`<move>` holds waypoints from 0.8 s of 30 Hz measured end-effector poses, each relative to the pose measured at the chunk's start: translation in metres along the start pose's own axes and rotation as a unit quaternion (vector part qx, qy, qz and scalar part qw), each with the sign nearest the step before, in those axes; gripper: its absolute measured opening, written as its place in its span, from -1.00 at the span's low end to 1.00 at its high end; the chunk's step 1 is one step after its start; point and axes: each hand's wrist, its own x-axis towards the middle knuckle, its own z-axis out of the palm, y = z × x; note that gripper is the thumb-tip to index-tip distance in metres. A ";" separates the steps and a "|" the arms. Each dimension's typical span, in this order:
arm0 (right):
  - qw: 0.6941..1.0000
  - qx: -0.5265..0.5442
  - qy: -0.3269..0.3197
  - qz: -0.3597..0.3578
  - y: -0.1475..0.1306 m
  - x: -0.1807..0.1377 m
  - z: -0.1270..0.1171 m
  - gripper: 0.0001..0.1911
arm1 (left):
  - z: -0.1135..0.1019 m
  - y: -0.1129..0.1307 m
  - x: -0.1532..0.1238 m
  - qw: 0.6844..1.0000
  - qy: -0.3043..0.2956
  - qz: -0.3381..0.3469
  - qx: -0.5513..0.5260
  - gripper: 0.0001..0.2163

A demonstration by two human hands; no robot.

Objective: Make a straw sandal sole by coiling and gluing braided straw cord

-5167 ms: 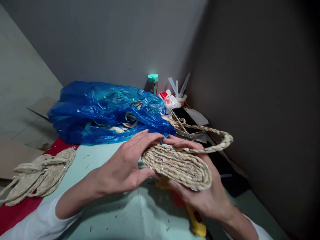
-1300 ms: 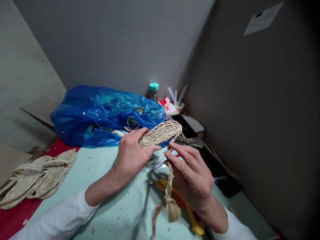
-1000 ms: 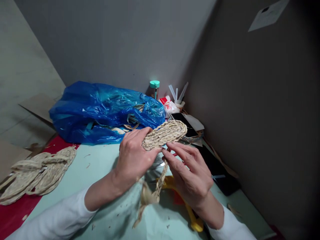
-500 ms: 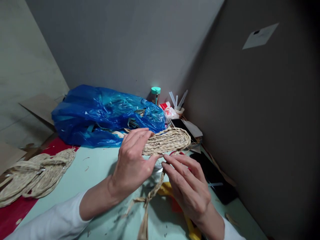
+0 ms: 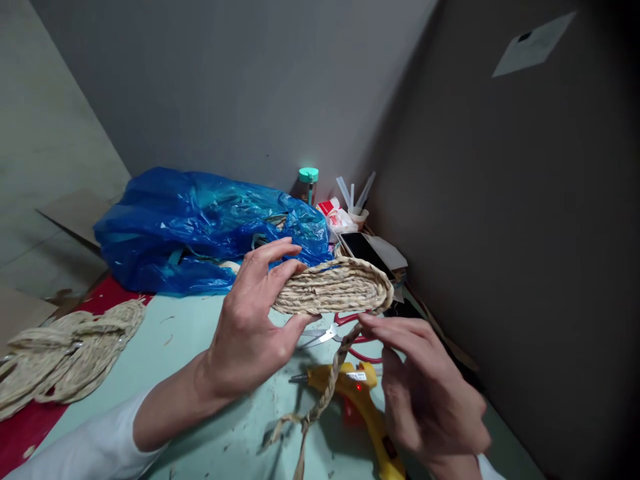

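My left hand (image 5: 255,320) grips the left end of an oval coil of braided straw (image 5: 335,287), with the thumb below and the fingers above it. From the coil's lower right edge a loose tail of straw braid (image 5: 330,383) hangs down, splitting into untwisted strands at its end. The outstretched fingertips of my right hand (image 5: 425,387) touch the braid just under the coil; its thumb stands apart. Beneath lie red-handled scissors (image 5: 330,333), partly covered, and a yellow glue gun (image 5: 363,393) with a small red light lit.
Behind the coil lies a blue plastic bag (image 5: 200,227). Woven straw pieces (image 5: 75,353) rest on red cloth at the left. A phone (image 5: 367,253), a green-lidded jar (image 5: 309,183) and a cup of glue sticks (image 5: 357,213) stand near the walls.
My right hand has slid right along the coil's lower edge and its thumb has come off the braid. The coil has shifted slightly right; scissors and glue gun show more.
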 end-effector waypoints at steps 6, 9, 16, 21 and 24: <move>0.980 0.032 0.165 0.110 -0.006 0.000 0.003 -0.54 | 0.001 0.003 -0.001 1.000 -0.022 0.003 -0.010 -0.65; 0.951 0.006 0.272 0.149 -0.009 0.012 0.003 -0.70 | 0.002 0.006 -0.002 0.999 -0.039 0.003 -0.027 -0.67; 0.867 0.240 0.254 0.357 0.019 0.021 -0.015 -0.72 | 0.003 0.014 -0.007 0.986 -0.068 -0.067 -0.139 -0.64; 0.849 0.353 0.028 0.392 0.023 0.016 -0.006 -0.43 | 0.005 0.019 -0.009 0.972 -0.082 -0.108 -0.194 -0.62; 0.853 0.362 -0.081 0.367 0.011 0.018 0.002 -0.25 | 0.007 0.021 -0.011 0.974 -0.078 -0.101 -0.188 -0.62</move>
